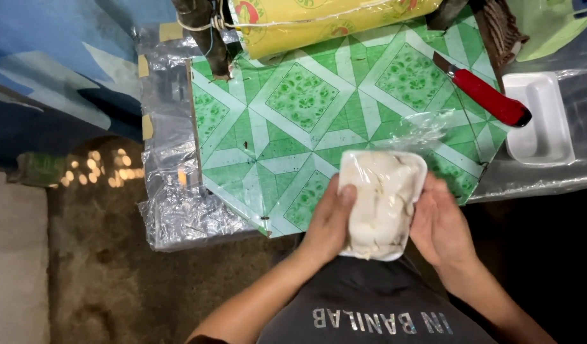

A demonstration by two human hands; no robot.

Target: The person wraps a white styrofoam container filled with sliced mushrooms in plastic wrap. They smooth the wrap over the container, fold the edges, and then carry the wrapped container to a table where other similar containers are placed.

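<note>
A small work surface [287, 121] covered in green-and-white patterned sheet stands over a dim, dark floor, with crinkled clear plastic [172, 191] hanging off its left edge. On or beside it are one yellow roll of wrap [319, 22] at the far edge, one knife with a red handle [487, 95] to the right, and one empty white foam tray [542, 118] further right.

A second white foam tray [382, 200], heaped with pale, creamy-white pieces of food, is held at the near edge of the surface, above the person's lap. Clear film covers it tightly, glossy and slightly wrinkled, and a loose sheet of film trails off behind it.

The left hand [328, 223] grips the tray's left side, thumb pressed on top. The right hand [440, 226] is curled around the right side, fingers underneath.
</note>
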